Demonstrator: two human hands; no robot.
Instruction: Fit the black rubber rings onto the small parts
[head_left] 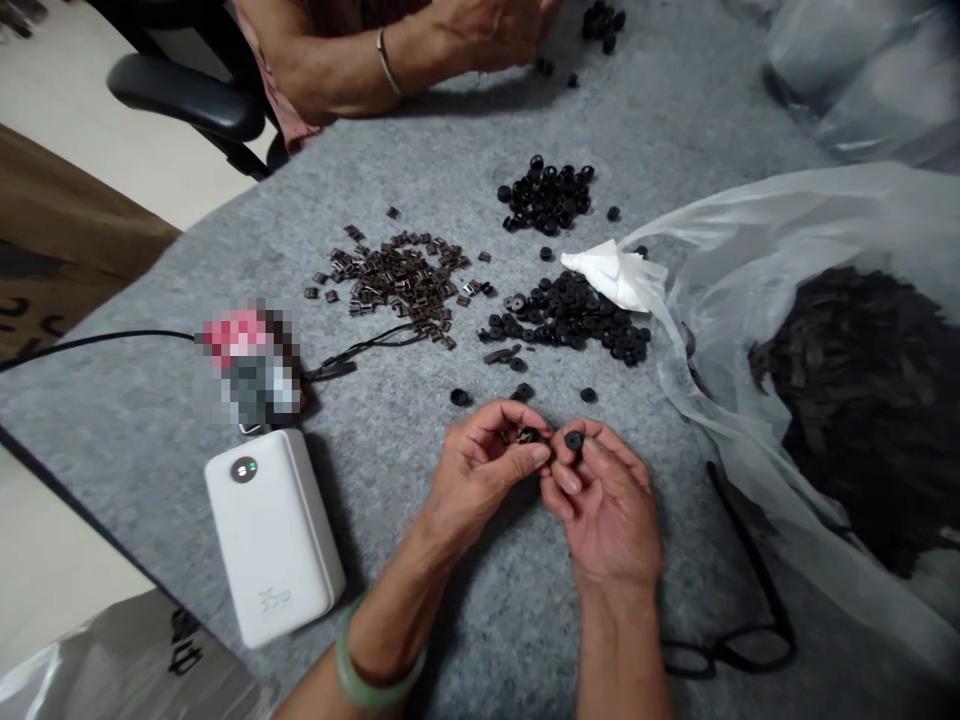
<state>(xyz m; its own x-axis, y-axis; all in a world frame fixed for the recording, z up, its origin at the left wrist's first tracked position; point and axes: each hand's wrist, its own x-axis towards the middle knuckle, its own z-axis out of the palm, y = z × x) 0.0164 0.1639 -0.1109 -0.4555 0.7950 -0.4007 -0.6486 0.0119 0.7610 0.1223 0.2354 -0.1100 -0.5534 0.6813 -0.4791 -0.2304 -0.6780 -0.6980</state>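
Observation:
Pinched between the thumb and fingers of my left hand (480, 465) is a small black cap (529, 435); a brownish bit shows in it, too small to make out. My right hand (611, 510) grips a small black disc with a centre hole (574, 441) between thumb and forefinger. Both hands nearly touch above the grey felt tabletop (390, 430). Just beyond them lie a few loose black pieces, among them a hollow cap (460, 397). Farther off are a heap of black discs (566, 315), a heap of brown metal clips (405, 272) and a heap of black caps (547, 195).
A white power bank (274, 540) with a cable stands at left. On the right, a clear plastic bag (720, 380) holds dark strips (862, 400), and black glasses (757, 645) lie below it. Crumpled white tissue (611, 275) touches the discs. Across the table works another person's hand (487, 35).

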